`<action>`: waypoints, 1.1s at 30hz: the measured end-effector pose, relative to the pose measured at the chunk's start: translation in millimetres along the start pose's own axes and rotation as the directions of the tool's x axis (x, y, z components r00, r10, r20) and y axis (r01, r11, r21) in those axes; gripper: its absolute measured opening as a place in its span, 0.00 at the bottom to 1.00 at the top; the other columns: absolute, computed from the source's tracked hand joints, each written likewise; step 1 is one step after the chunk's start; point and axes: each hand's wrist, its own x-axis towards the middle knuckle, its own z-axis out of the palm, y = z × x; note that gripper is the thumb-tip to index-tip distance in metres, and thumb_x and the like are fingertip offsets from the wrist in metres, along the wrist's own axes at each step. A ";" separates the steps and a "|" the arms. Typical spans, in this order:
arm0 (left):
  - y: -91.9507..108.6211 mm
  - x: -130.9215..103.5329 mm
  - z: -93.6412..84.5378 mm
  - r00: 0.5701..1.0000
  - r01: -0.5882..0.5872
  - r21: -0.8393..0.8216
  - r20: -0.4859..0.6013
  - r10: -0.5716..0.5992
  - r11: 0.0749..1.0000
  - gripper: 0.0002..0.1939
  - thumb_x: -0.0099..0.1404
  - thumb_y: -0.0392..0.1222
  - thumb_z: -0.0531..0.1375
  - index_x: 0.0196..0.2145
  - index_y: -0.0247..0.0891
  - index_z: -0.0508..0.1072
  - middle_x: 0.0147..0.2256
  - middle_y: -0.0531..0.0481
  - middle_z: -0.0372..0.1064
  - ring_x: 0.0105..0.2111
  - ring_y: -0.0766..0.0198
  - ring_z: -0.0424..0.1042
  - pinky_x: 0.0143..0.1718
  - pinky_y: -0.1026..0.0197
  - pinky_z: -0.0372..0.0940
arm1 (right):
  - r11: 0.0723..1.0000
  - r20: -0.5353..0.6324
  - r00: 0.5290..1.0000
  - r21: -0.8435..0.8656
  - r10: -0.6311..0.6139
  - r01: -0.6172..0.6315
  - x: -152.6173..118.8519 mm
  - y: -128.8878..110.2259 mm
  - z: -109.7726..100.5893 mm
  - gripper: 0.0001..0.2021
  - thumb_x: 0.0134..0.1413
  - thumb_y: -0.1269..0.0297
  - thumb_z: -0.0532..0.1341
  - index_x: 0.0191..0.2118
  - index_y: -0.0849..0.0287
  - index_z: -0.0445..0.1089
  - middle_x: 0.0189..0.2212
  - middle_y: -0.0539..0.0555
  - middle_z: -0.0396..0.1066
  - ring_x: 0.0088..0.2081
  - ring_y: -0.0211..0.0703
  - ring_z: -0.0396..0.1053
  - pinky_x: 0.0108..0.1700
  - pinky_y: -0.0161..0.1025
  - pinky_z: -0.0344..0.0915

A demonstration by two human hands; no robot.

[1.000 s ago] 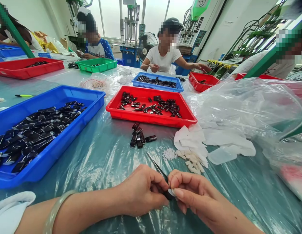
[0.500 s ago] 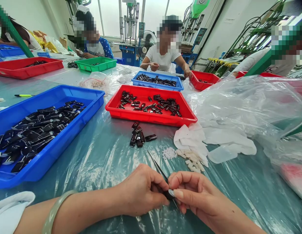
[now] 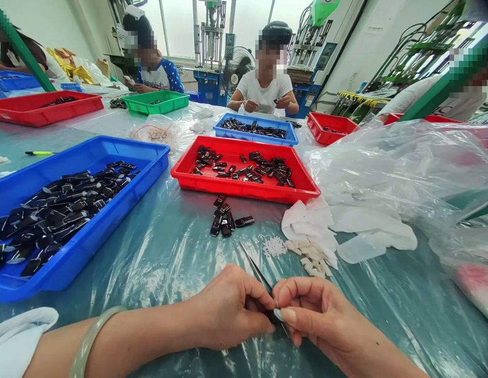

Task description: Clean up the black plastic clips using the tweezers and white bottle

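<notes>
My left hand (image 3: 238,310) is closed round a small black part (image 3: 272,316), mostly hidden by the fingers. My right hand (image 3: 312,315) pinches the pale, rounded end of that same part between thumb and forefinger. Metal tweezers (image 3: 256,269) pass between both hands, tips pointing away to the upper left; which fingers grip them is hard to tell. Beyond the hands lie a small heap of glossy black pieces (image 3: 225,223), a little pile of tiny white bits (image 3: 274,247) and some cream-coloured strips (image 3: 312,258).
A blue tray (image 3: 121,210) of black parts stands at left, a red tray (image 3: 244,191) of black pieces ahead. Clear plastic bags (image 3: 393,163) and white cloth-like sheets (image 3: 307,223) lie at right. Across the table a person (image 3: 267,86) sits behind a smaller blue tray (image 3: 253,137).
The person across the table has drawn one hand back from beside the far red tray and now holds a small dark piece. My hands have barely moved.
</notes>
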 end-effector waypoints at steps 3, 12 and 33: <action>-0.1 0.8 -0.1 1.000 0.007 -0.011 -0.006 -0.007 1.000 0.06 0.49 0.33 0.61 0.26 0.30 0.77 0.16 0.58 0.57 0.18 0.75 0.53 0.19 0.72 0.50 | 1.000 -0.009 1.000 -0.018 -0.015 0.015 1.0 1.9 0.0 0.11 0.36 0.61 0.69 0.25 0.60 0.70 0.21 0.47 0.64 0.23 0.31 0.59 0.24 0.31 0.57; -0.2 4.3 -3.3 0.977 0.204 -0.359 0.139 -0.164 0.911 0.09 0.49 0.38 0.61 0.28 0.30 0.75 0.19 0.53 0.66 0.19 0.70 0.67 0.22 0.69 0.63 | 0.973 -0.029 0.981 -0.134 -0.193 0.187 -0.7 2.1 -6.3 0.11 0.47 0.56 0.64 0.33 0.58 0.73 0.23 0.49 0.67 0.25 0.33 0.62 0.30 0.33 0.60; -5.9 7.5 -2.8 0.973 0.229 -0.534 0.158 -0.170 0.814 0.22 0.42 0.54 0.67 0.25 0.31 0.70 0.16 0.54 0.66 0.15 0.71 0.66 0.19 0.68 0.63 | 0.542 0.121 0.751 -0.619 -0.649 0.569 6.7 20.8 -8.8 0.21 0.42 0.71 0.66 0.44 0.44 0.69 0.29 0.48 0.68 0.29 0.39 0.70 0.31 0.33 0.68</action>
